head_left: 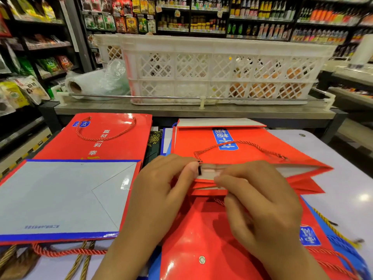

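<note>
The red bag (232,152) lies flat in front of the white crate (212,47), its mouth toward the person. It is glossy paper with a white lining, a blue label (225,139) with white characters and a red twisted rope handle (240,142). The side folds are creased inward. The left hand (161,184) pinches the mouth's rim at the handle end. The right hand (262,201) curls its fingers around the rim's lower layers.
</note>
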Demonstrator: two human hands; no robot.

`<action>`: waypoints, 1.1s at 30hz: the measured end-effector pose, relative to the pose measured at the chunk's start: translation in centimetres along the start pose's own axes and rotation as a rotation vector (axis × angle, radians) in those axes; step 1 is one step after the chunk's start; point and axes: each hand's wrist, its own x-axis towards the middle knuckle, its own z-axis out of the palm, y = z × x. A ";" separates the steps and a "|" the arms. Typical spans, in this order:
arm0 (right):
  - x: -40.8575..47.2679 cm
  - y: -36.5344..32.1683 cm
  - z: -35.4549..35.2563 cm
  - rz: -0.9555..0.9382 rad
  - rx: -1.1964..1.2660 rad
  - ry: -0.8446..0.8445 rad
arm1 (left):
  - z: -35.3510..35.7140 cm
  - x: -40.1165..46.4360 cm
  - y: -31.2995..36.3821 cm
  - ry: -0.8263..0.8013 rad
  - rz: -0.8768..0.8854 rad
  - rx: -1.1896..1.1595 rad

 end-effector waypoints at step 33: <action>-0.3 -0.9 1.6 0.342 0.068 -0.210 | 1.5 -1.4 -0.4 0.170 -0.094 -0.112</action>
